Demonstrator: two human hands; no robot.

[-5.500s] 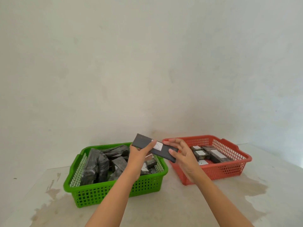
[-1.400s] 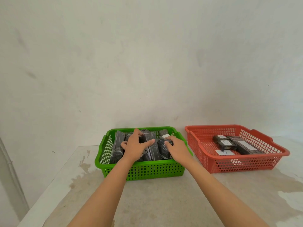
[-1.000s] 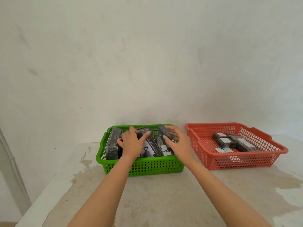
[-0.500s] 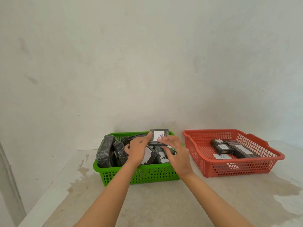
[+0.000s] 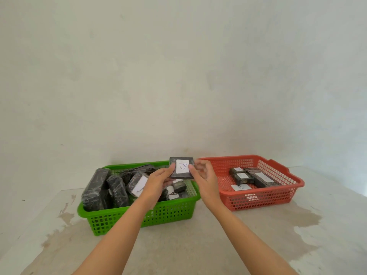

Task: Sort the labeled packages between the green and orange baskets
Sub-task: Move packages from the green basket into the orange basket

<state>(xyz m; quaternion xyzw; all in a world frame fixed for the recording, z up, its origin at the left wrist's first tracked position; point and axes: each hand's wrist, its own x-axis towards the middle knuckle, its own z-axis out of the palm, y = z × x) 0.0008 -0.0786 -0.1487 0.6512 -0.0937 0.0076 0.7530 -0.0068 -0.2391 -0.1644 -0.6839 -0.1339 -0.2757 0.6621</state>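
The stained concrete tabletop is carrying two slotted plastic baskets side by side against a bare plastered wall. The green basket, on the left, is sitting crowded with black film-wrapped packages, several showing white paper labels. The orange basket, on the right, is holding only a few of the same dark wrapped packages, lying flat with labels facing up, plus one loose white slip.

Both hands are holding one small black package upright above the right end of the green basket, near the gap between the two baskets. Its white label is facing the camera and appearing to read "B". The left hand is pinching the package's left edge with thumb and fingers; the right hand is pinching its right edge likewise.

Judgement: the package is looking light and fairly stiff, a flat block easily managed by one hand. The glossy wrap is likely making it slippery, so gripping across the two short edges, clear of the label, is appearing the soundest hold. No fragility is being indicated.
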